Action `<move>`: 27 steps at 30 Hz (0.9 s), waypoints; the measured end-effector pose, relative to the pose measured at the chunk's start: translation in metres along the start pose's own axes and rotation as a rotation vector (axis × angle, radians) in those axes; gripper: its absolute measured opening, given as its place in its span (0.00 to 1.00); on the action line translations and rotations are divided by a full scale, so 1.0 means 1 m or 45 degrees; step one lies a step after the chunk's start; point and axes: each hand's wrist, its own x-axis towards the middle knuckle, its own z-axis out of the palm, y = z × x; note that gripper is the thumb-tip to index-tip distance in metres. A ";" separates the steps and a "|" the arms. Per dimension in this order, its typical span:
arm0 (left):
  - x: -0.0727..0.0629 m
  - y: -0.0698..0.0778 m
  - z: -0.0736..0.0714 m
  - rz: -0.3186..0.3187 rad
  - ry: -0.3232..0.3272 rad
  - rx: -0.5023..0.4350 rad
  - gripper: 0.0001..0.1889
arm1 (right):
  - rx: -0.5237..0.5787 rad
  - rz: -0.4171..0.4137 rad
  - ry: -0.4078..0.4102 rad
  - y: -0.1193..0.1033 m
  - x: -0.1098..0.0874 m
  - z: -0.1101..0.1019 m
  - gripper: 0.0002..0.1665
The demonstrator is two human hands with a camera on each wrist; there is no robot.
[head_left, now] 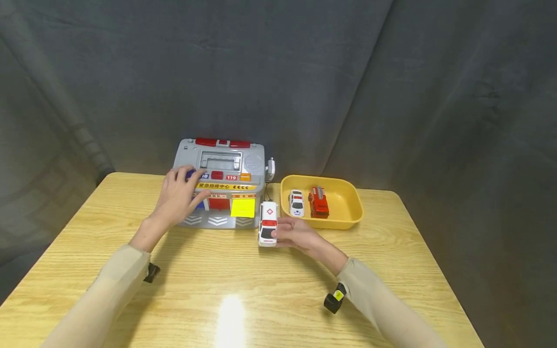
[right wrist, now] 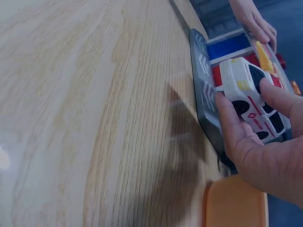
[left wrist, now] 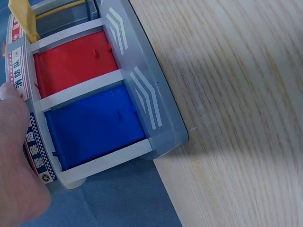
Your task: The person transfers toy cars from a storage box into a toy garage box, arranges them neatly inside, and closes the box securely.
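A toy emergency station [head_left: 219,183], grey with red lights on top, stands at the back of the table. My left hand [head_left: 176,193] rests on its left top edge, fingers spread near the blue button and thumb against the front. In the left wrist view, the blue door [left wrist: 97,125] and red door [left wrist: 75,64] are down, while the yellow door [head_left: 242,208] is raised. My right hand [head_left: 298,234] pinches a white toy ambulance [head_left: 268,222] between thumb and fingers, above the table at the station's right front corner. The right wrist view shows the ambulance [right wrist: 255,106] side-on.
A yellow bin [head_left: 344,203] right of the station holds a white toy police car [head_left: 297,203] and a red toy fire truck [head_left: 319,203]. A small white part [head_left: 271,169] sticks out from the station's right side. Dark curtain [head_left: 278,87] hangs behind the wooden table [head_left: 196,290].
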 end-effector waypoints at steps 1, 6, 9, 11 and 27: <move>0.000 0.000 0.000 0.004 0.001 -0.002 0.34 | -0.001 0.001 0.005 0.001 0.002 0.001 0.33; 0.000 0.000 -0.001 0.000 0.005 -0.008 0.34 | -0.031 0.011 0.010 0.005 0.011 0.008 0.34; 0.000 0.001 -0.001 -0.005 0.000 -0.007 0.34 | -0.062 0.021 -0.004 0.007 0.017 0.012 0.34; 0.000 0.001 -0.001 -0.008 -0.005 -0.006 0.34 | -0.050 0.040 -0.001 0.007 0.021 0.014 0.34; 0.000 0.001 0.000 -0.011 -0.002 -0.002 0.34 | -0.002 0.099 0.002 0.011 0.039 0.027 0.36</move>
